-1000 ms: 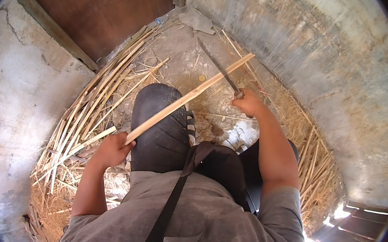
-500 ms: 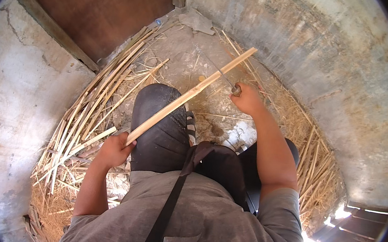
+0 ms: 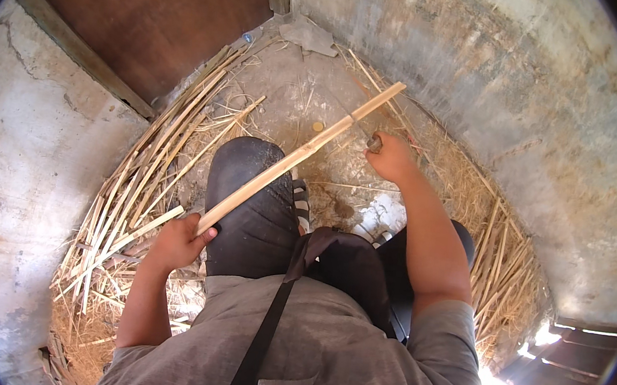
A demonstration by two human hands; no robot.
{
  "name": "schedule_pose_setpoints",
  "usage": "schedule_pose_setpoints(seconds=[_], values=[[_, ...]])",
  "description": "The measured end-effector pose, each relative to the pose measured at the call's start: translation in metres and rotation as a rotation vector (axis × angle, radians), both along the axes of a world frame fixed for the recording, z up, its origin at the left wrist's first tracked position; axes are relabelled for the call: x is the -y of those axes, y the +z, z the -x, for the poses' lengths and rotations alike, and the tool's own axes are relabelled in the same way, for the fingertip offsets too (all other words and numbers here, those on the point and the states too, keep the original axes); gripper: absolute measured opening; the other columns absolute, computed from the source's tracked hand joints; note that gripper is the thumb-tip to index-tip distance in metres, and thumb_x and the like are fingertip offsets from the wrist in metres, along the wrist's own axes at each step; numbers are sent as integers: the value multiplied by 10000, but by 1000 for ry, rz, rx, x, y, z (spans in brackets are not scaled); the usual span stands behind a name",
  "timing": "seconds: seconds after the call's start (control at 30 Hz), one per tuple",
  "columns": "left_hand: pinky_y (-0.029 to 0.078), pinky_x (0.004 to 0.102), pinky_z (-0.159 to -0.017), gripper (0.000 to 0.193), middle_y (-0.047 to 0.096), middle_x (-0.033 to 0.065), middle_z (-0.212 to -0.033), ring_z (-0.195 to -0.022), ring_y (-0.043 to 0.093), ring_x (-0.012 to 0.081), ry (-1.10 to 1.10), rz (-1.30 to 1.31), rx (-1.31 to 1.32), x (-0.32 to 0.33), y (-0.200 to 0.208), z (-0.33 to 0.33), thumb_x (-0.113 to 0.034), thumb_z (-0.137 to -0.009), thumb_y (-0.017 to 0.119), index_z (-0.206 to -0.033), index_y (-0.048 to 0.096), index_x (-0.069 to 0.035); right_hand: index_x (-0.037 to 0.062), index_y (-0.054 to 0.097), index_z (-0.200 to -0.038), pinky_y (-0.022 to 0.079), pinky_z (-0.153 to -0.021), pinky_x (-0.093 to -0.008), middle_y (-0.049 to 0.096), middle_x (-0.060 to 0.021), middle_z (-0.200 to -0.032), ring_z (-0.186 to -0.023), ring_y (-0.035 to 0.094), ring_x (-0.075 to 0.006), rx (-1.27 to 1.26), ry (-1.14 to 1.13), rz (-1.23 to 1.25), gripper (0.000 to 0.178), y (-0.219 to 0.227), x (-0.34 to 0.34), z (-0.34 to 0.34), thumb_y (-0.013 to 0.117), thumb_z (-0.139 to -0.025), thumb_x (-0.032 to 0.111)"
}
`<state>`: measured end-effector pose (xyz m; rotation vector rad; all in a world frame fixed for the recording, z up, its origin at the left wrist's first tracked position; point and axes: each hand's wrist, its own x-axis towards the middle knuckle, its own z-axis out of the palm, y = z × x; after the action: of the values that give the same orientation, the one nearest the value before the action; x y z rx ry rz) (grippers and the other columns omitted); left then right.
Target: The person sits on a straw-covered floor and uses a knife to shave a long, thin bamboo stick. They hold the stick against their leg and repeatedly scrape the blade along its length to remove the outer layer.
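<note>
The pale wooden strip slants across the person's left thigh, its near end beside that thigh and its far end out over the floor ahead. The left hand grasps the near end, thumb along the strip, which likely steadies it from one end and leaves the rest of its length free. The thigh lies beneath and may serve as a prop; whether the strip actually touches it I cannot tell.

The right hand is clenched around the handle of a knife, just beside the strip's far part. The blade looks like a thin line, seen almost edge-on, and meets the strip well apart from the left hand, a spacing that probably guards those fingers. How deep the blade sits in the wood is too small to tell.

Farther out, long strips lie in a loose bundle along the left wall, apparently pushed aside to leave working room. More thin sticks and tangled shavings gather along the right wall. A brown panel stands beyond the bundle.
</note>
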<state>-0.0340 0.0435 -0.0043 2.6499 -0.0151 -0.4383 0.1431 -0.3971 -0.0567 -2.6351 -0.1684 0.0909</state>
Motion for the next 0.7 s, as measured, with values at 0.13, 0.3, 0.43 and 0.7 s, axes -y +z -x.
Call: schedule_pose_setpoints(seconds=[0.13, 0.3, 0.43, 0.7], values=[[503, 519, -681, 473, 648, 248, -737, -755, 657, 476, -18, -32, 17, 1, 5, 1, -462, -963, 690, -875, 582, -9, 122, 701, -1107, 582, -827, -498, 743, -180, -939, -965, 725, -374, -119, 105, 142, 303, 32, -21, 17, 717, -831, 245], [501, 518, -699, 439, 655, 248, -767, -778, 657, 473, -33, -12, 40, 1, 1, 0, -433, -964, 694, -896, 588, -12, 117, 701, -1112, 577, -832, -505, 740, -182, -988, -970, 717, -383, -99, 220, 151, 312, 12, -37, 19, 713, -841, 270], [505, 520, -719, 432, 664, 262, -801, -811, 662, 477, -60, -55, 20, -4, 4, -2, -425, -976, 684, -944, 601, -2, 100, 705, -1119, 571, -827, -504, 732, -198, -996, -970, 705, -407, -68, 48, -27, 333, -14, -12, -3, 708, -845, 289], [506, 481, -720, 447, 660, 237, -786, -766, 665, 416, -25, 75, -67, 0, -1, -1, -442, -992, 667, -983, 618, 2, 105, 712, -1138, 566, -852, -498, 730, -229, -1002, -974, 698, -423, -17, 174, 105, 336, 17, -40, 27, 695, -855, 285]])
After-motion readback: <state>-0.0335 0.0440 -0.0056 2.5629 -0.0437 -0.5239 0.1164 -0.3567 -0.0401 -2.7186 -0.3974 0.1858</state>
